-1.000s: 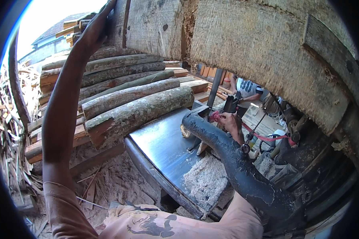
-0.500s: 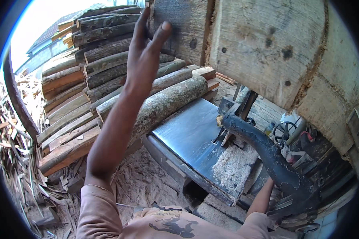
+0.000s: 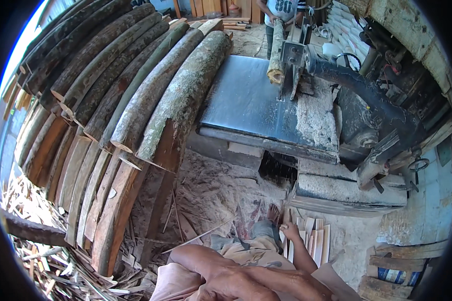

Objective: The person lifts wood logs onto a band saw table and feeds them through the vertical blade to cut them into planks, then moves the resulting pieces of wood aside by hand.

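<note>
My left arm (image 3: 236, 273) lies bent across my body at the lower edge; its hand does not show. My right hand (image 3: 289, 231) hangs low beside my leg with fingers curled, above pale sawn strips (image 3: 318, 240) on the ground. What it holds, if anything, is too small to make out. Ahead stands a saw machine with a metal table (image 3: 241, 95) and a dark curved arm (image 3: 356, 80). A log (image 3: 275, 65) with a pale yellow cut end rests on the table's far side by the blade guide (image 3: 292, 55). A co-worker (image 3: 281, 10) has a hand at its far end.
A stack of bark-covered logs (image 3: 186, 85) fills the left, with half-sawn timber (image 3: 118, 210) below. Sawdust (image 3: 314, 113) covers the table's right side. Wood scraps (image 3: 50, 271) litter the lower left. White sacks (image 3: 344, 30) are piled at the far right.
My view has swung down and right. My left arm, raised with fingers spread before, is now folded across my body. My right hand has come into view; the co-worker and log now show.
</note>
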Available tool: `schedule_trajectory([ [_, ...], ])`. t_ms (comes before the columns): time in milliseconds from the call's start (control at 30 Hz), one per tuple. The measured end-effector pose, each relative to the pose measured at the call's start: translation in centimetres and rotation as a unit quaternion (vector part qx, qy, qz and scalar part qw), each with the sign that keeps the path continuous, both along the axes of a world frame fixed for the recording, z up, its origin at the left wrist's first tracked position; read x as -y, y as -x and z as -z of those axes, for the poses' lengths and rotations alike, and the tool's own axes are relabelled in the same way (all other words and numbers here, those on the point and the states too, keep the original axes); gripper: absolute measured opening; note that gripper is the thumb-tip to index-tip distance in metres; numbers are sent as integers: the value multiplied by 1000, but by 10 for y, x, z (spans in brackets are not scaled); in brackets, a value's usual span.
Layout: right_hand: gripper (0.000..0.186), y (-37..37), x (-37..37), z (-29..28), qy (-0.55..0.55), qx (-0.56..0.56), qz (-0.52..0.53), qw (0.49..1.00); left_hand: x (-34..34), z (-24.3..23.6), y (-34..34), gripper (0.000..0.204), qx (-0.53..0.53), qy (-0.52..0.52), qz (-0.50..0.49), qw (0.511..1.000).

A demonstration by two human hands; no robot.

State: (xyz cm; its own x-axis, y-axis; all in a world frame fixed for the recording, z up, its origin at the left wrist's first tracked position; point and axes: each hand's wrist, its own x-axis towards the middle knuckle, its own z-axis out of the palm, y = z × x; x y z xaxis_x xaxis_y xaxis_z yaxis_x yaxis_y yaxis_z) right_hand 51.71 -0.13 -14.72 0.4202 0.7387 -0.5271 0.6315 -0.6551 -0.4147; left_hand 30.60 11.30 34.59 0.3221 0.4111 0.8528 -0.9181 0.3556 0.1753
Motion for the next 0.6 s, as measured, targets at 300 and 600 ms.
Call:
schedule_trajectory([
  [300,48,47,103,20,68,-47,13,997,2,6,22,73,49,25,58,997],
  [600,39,52,-40,4,-50,-162,40,985,-49,20,-35,71,110,5,50,993],
])
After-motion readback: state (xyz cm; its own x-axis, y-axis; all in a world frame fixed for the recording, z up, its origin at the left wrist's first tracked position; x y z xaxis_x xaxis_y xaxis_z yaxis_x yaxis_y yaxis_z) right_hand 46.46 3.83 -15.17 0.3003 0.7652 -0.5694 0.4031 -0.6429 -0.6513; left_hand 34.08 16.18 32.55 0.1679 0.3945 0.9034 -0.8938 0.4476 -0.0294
